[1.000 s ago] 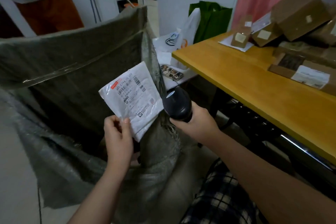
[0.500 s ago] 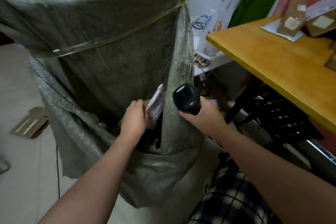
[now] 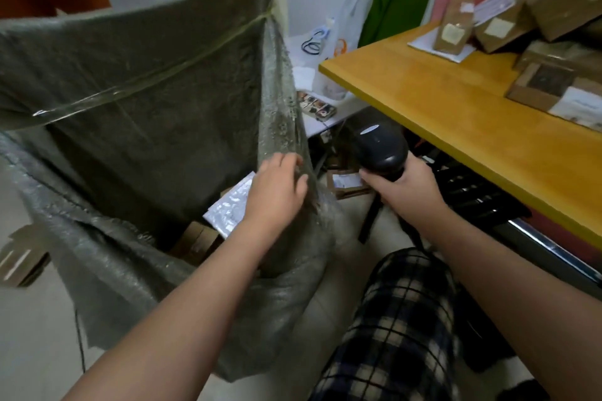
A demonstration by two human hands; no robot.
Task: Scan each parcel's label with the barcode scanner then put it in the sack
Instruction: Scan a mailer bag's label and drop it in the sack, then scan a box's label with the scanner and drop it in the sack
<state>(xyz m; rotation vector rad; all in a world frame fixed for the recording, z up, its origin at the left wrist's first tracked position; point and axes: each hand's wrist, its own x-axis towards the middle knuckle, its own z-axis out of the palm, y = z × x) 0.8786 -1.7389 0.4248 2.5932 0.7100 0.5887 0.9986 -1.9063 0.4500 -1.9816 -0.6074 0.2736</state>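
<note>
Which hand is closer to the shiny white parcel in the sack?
Left. The left hand is right over the white parcel at the mouth of the sack; the right hand is outside it, gripping the scanner beside the table.

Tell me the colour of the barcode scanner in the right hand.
Black. The barcode scanner shows best in the head view, gripped by the right hand.

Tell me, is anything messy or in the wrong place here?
A flattened cardboard piece lies loose on the floor left of the sack. A small box sits on the floor near the table leg rather than up on top. The boxes piled on the table lean crookedly against each other.
</note>
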